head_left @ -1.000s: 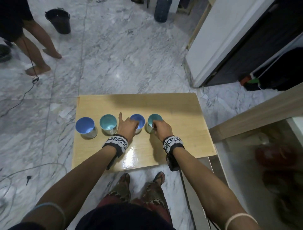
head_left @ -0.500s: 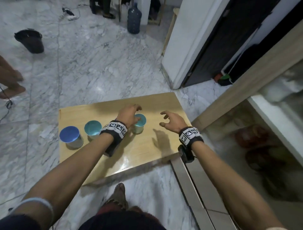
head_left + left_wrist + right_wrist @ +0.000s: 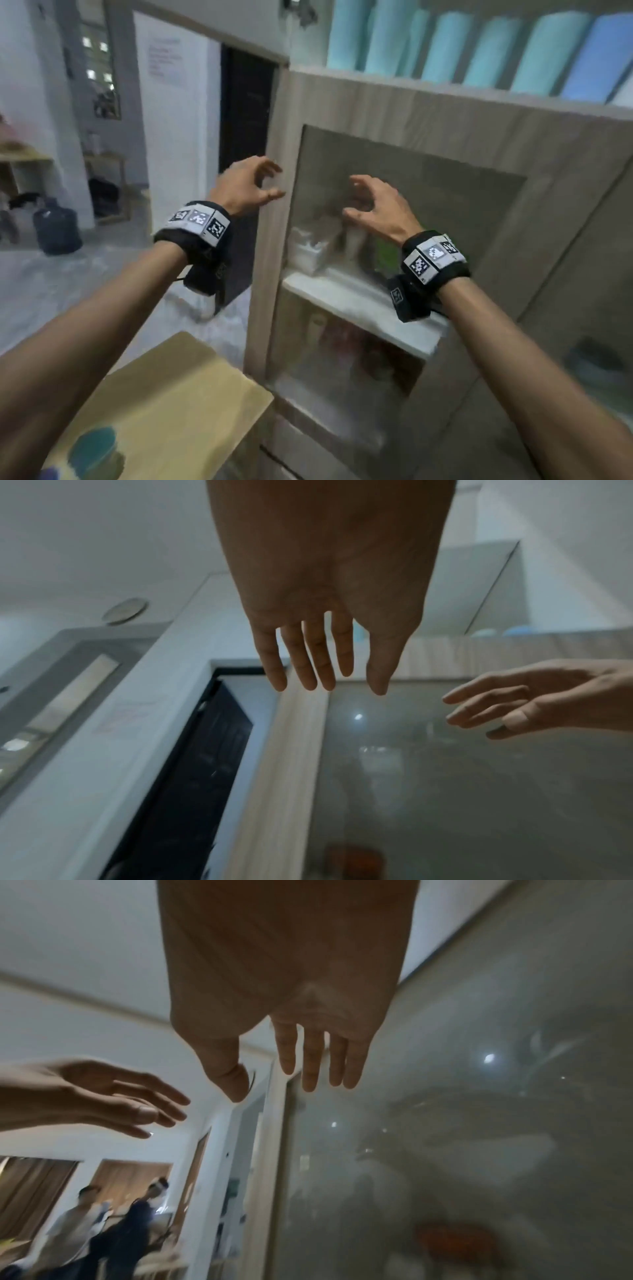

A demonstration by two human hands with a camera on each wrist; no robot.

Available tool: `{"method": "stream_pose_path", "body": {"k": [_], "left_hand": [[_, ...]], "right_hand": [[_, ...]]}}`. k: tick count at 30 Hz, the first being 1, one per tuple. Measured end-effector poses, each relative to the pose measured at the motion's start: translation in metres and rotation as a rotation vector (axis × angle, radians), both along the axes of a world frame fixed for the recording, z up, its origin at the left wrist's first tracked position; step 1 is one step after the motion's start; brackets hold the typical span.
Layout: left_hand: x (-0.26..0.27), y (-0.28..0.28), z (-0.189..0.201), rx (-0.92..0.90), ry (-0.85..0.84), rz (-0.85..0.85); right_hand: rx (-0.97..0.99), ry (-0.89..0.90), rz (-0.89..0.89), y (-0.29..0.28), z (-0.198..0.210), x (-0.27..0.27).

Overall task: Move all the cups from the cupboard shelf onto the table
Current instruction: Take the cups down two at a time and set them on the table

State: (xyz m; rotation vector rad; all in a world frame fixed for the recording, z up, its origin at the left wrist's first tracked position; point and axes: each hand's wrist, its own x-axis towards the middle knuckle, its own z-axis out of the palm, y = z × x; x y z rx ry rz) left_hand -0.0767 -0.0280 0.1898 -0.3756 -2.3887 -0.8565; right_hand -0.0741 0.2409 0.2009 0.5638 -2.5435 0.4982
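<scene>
Several teal and blue cups (image 3: 479, 51) stand in a row on the cupboard's top shelf, upper right; their tops show faintly as cups (image 3: 514, 631) in the left wrist view. My left hand (image 3: 274, 181) is raised by the cupboard's left frame, its fingers loosely spread and holding nothing. My right hand (image 3: 356, 197) hovers before the glass door (image 3: 428, 212), also empty. Both sit well below the cups. In the wrist views, the left hand (image 3: 325, 669) and right hand (image 3: 291, 1077) show straight fingers. A blurred teal cup (image 3: 94, 445) stands on the wooden table (image 3: 164, 394), bottom left.
Behind the glass, a white inner shelf (image 3: 359, 301) carries white and green items. A dark doorway (image 3: 246, 120) opens left of the cupboard, and a water jug (image 3: 56, 229) stands on the floor farther left. Two people (image 3: 113, 1218) stand in the background.
My hands let go of the cups on the table and rose to the cupboard front. The view swung up from the table to the cupboard.
</scene>
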Motion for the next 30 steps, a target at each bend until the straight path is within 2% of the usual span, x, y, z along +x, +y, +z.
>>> {"method": "stream_pose_path", "body": {"k": [5, 11, 17, 23, 26, 30], "left_hand": [[-0.02, 0.067, 0.126, -0.098, 0.223, -0.076], [-0.064, 0.107, 0.209, -0.147, 0.361, -0.064], [-0.12, 0.1, 0.258, -0.193, 0.408, -0.034], [-0.166, 0.08, 0.286, -0.196, 0.415, -0.013], [-0.184, 0.076, 0.29, -0.261, 0.378, -0.003], [-0.198, 0.072, 0.29, -0.249, 0.398, -0.013]], "right_hand": [[-0.056, 0.182, -0.055, 0.057, 0.102, 0.014], [-0.054, 0.35, -0.119, 0.068, 0.169, -0.002], [0.011, 0.419, -0.18, 0.033, 0.225, -0.047], [0.011, 0.413, -0.235, -0.014, 0.273, -0.101], [0.028, 0.376, -0.276, -0.031, 0.283, -0.125], [0.054, 0.337, -0.318, -0.041, 0.277, -0.146]]}}
